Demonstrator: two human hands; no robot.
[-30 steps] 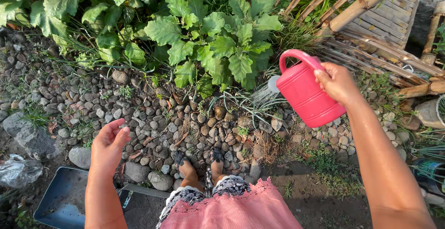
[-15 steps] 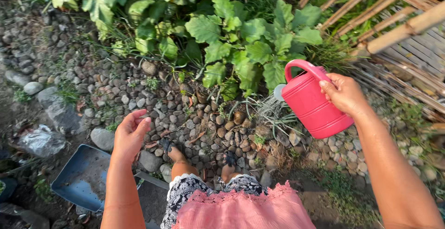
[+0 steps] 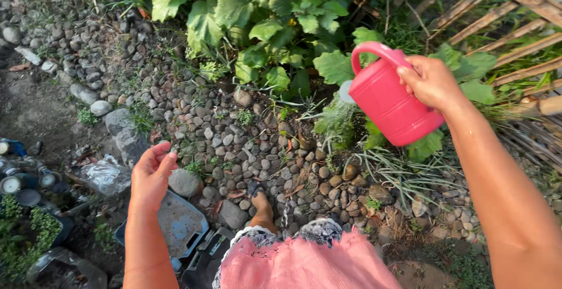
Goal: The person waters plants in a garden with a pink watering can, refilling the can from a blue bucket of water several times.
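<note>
The left hand (image 3: pixel 151 175) hangs open and empty over the stones (image 3: pixel 234 142), while the right hand (image 3: pixel 432 81), closed on the tilted red can (image 3: pixel 386 104), should hold its pour low over the grass clump (image 3: pixel 339 122).

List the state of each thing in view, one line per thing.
Red watering can: tilted, pouring water, held by its handle.
Right hand: closed on the can's handle.
Left hand: open, empty, held above the ground.
Leafy plants: upright, green, being watered at the edge.
Blue tray: lying on the ground, dirty inside.
</note>
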